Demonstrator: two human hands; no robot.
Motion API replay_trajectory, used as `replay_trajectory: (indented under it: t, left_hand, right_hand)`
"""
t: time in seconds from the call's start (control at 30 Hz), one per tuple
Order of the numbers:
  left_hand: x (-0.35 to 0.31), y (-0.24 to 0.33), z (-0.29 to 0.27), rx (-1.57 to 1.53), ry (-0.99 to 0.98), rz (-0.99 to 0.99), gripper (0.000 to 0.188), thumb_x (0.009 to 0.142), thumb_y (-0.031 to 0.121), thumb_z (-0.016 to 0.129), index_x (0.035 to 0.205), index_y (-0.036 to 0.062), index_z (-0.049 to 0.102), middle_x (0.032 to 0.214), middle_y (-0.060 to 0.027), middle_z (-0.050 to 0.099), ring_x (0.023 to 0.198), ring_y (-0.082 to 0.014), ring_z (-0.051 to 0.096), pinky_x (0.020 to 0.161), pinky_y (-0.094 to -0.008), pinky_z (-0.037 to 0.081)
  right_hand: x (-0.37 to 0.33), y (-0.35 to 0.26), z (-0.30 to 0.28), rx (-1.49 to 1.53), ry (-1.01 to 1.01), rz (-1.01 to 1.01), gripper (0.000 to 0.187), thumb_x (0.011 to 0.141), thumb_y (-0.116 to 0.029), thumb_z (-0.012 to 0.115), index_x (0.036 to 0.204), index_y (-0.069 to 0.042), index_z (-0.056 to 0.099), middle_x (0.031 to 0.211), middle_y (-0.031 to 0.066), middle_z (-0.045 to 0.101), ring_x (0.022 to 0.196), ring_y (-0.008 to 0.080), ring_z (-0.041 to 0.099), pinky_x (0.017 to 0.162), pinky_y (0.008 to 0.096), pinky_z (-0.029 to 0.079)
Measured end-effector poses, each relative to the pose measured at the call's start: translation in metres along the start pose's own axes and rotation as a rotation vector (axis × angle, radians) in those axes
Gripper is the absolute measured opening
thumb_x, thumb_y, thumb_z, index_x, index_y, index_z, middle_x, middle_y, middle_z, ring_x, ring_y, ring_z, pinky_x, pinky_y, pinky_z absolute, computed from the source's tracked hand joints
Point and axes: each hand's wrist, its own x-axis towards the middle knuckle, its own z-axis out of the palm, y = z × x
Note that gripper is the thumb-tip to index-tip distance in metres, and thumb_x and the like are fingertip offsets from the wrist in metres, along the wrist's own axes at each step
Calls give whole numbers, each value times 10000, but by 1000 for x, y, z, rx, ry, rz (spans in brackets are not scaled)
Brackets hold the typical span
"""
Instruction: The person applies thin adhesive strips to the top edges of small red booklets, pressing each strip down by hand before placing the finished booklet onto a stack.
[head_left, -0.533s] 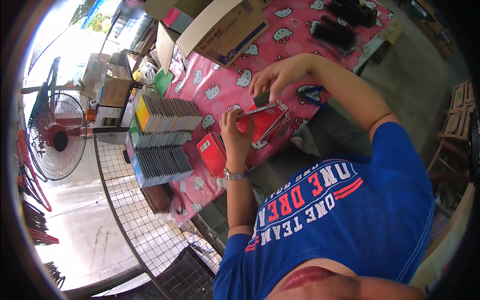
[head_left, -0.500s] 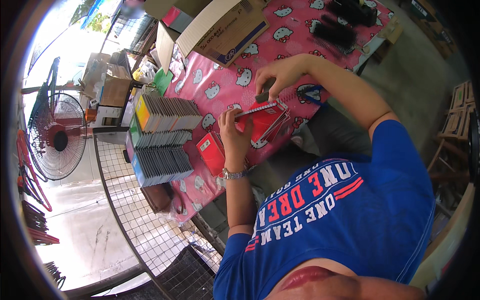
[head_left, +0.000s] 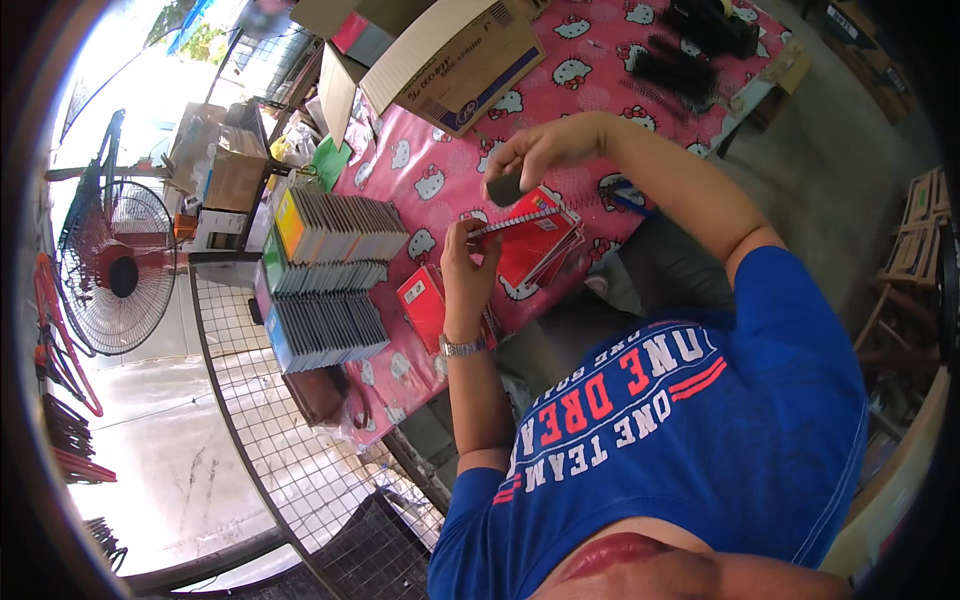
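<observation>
My left hand, with a watch on its wrist, has its fingers closed on the spiral-bound end of a red notebook. That notebook lies on a small fanned pile of other red notebooks, its white coil edge toward the far side. Just above the coil, my right hand grips a small dark block between fingers and thumb; the block is apart from the coil. Beside my left wrist another red notebook stack rests on the pink patterned table.
Rows of stacked notebooks stand on the left. An open cardboard box is at the back, black wire coils far right. A blue-handled tool lies right of the notebooks. A fan stands far left.
My right hand has moved left along the coil and lifted slightly off it with the dark block. My left hand stays on the notebook's end.
</observation>
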Motion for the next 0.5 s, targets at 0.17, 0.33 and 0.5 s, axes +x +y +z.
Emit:
replay_trajectory:
  t: [0.17,0.33,0.5]
  left_hand:
    - [-1,-8,2,-71,24,12,311,814,37,730,1075,21,563,953,-109,658,714,-172,632,624,-297,491]
    - [-3,-5,-1,-76,13,-23,294,828,37,730,1073,9,570,955,-87,654,758,-142,622,671,-276,496]
    - [3,-6,2,-82,45,6,271,827,66,740,1047,20,589,901,-89,664,721,-140,617,642,-288,490]
  right_hand:
    - [8,-3,4,-351,67,140,534,765,-254,740,1208,14,607,1180,98,618,1104,179,571,987,324,417]
    - [11,11,-1,-198,42,43,565,748,-374,748,1198,-52,629,1057,86,636,1053,194,589,929,342,452]
    - [-39,105,-51,-1144,762,558,598,710,-373,783,1246,-166,620,1335,89,523,1244,332,485,1016,483,399]
